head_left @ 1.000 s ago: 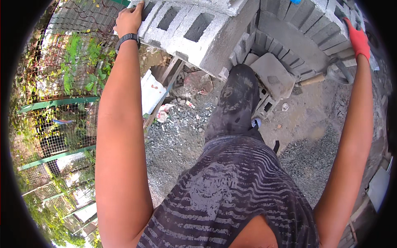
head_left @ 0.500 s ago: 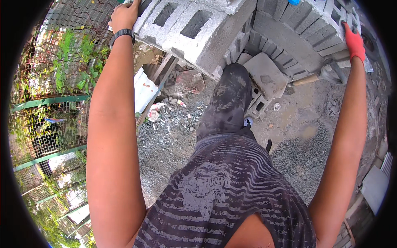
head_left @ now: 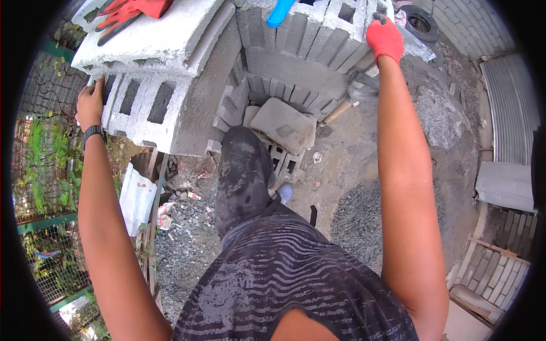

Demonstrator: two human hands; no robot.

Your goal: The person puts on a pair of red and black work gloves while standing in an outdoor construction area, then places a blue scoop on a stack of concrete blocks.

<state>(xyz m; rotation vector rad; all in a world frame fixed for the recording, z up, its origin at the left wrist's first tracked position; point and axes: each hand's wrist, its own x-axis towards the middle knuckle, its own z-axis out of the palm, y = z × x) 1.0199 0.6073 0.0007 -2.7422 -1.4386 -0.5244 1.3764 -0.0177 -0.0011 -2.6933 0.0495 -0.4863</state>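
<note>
My left hand [head_left: 91, 106], bare with a dark watch at the wrist, grips the outer end of a hollow concrete block [head_left: 139, 108] in the stack at the left. On my right hand [head_left: 387, 38] is a red glove with dark fingertips. Its fingers are curled over the end of another hollow concrete block [head_left: 343, 31], on top of the wall at the right. A red-and-black glove [head_left: 142, 8] lies loose on the blocks above my left hand. Between the hands, a blue object [head_left: 278, 13], only partly in view, rests on the block row.
My leg [head_left: 242, 165] stands by a tilted concrete slab [head_left: 282, 122] between the stacks. Near the right wall lie a wooden-handled tool [head_left: 339, 109] and a gravel pile [head_left: 358, 216]. A wire fence [head_left: 51, 264] runs along the left; a tyre [head_left: 420, 24] lies at the far right.
The view has shifted, so the stacks and both hands now appear further left. Both hands are still on blocks. The loose glove and more of the blue object have come into sight.
</note>
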